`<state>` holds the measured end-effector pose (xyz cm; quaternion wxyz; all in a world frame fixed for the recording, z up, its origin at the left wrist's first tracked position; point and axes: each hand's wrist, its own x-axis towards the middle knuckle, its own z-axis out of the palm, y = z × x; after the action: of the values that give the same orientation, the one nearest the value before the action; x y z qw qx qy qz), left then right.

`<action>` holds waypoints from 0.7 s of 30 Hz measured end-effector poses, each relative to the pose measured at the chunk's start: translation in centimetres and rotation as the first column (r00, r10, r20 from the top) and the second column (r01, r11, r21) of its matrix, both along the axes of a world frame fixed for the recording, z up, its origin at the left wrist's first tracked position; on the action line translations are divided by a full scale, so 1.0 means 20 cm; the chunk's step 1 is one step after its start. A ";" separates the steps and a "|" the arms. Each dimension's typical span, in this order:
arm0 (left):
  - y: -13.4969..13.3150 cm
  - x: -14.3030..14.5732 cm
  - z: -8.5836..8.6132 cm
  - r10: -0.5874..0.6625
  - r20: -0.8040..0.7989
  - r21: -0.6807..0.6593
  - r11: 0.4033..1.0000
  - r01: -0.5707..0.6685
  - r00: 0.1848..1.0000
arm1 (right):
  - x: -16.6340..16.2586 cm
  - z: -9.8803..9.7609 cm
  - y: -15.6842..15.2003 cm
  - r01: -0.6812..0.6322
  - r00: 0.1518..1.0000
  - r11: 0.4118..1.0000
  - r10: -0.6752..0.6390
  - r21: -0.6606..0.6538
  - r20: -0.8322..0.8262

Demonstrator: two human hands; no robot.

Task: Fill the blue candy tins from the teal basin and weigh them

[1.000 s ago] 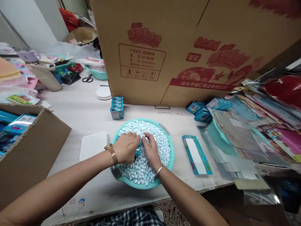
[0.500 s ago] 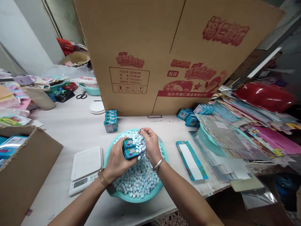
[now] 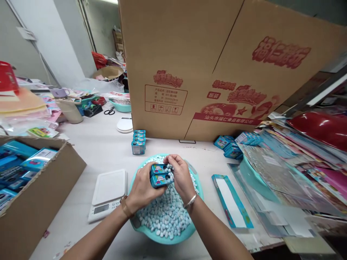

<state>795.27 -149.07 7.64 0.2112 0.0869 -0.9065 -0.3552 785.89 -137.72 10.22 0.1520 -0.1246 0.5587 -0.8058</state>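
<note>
Two small blue candy boxes [image 3: 160,179], one beside the other, are gripped in my left hand [image 3: 142,184]. They are tilted over a turquoise basin [image 3: 162,239] full of pale blue and white candies [image 3: 165,213]. My right hand [image 3: 180,175] is at the boxes' right ends, thumb and fingers curled close together by a few candies at the openings. Whether those fingers hold candies is partly hidden.
Left of the basin sits a white kitchen scale [image 3: 110,189]; further left, a cardboard carton [image 3: 58,180] holds blue boxes. Stacked small boxes [image 3: 138,144] stand behind. A flat blue tray [image 3: 231,202] lies at right, and a big carton [image 3: 200,43] blocks the back.
Most of the candies heaped over the boxes' ends have fallen away, so the openings now show. The view has shifted left, revealing more of the left carton.
</note>
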 end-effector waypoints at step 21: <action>0.02 0.08 -0.04 -0.128 -0.132 0.609 0.772 0.182 0.983 | 0.11 -0.01 0.06 -0.066 0.991 0.987 0.081 0.148 -0.102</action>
<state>796.91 -148.64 6.77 0.1786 0.0613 -0.7346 -0.6517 788.09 -136.56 10.10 0.1601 -0.1770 0.6180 -0.7491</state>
